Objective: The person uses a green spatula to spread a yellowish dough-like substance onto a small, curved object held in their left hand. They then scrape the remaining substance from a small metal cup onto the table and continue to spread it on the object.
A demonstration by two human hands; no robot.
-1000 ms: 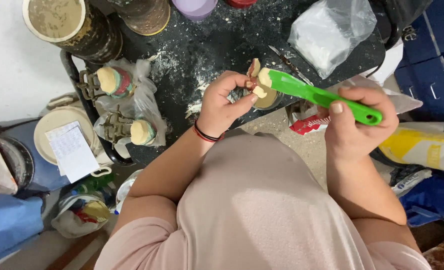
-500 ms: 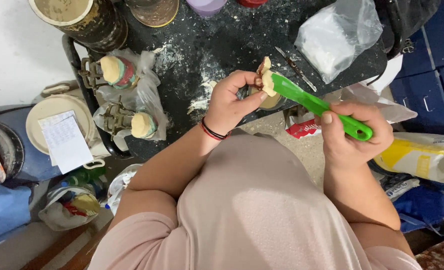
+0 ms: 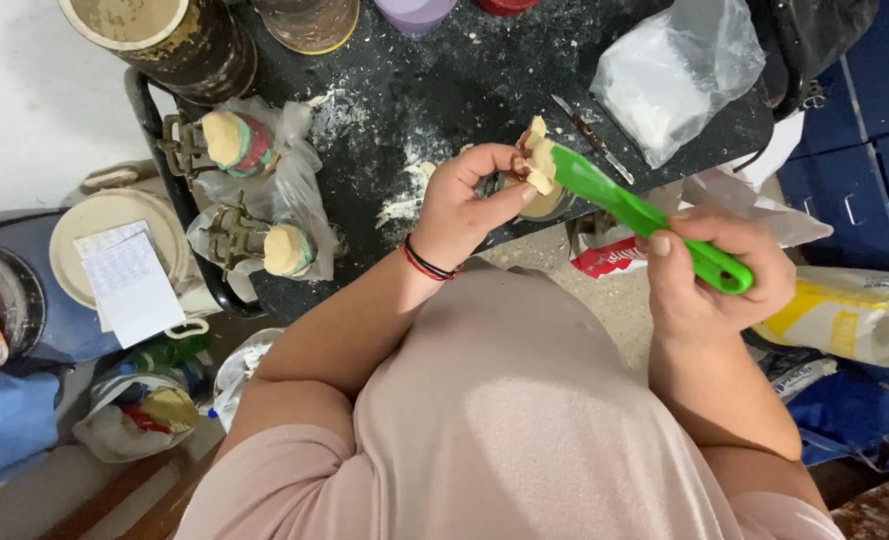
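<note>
Cast (image 3: pixel 524 158) pinched in left hand (image 3: pixel 469 200) over the table's (image 3: pixel 384 90) near edge, right hand (image 3: pixel 714 265) clamped on green spatula (image 3: pixel 629 210) loading plaster onto it — looks mid-fill; next needs steady tip, cast kept level.

- I see a green spatula (image 3: pixel 634 212) of glossy, smooth plastic.
- The black tabletop (image 3: pixel 434 80) looks matt and rough, dusted with white powder.
- The clear bag (image 3: pixel 676 70) is thin, shiny plastic film.
- The white note sheet (image 3: pixel 129 285) is matt paper.
</note>
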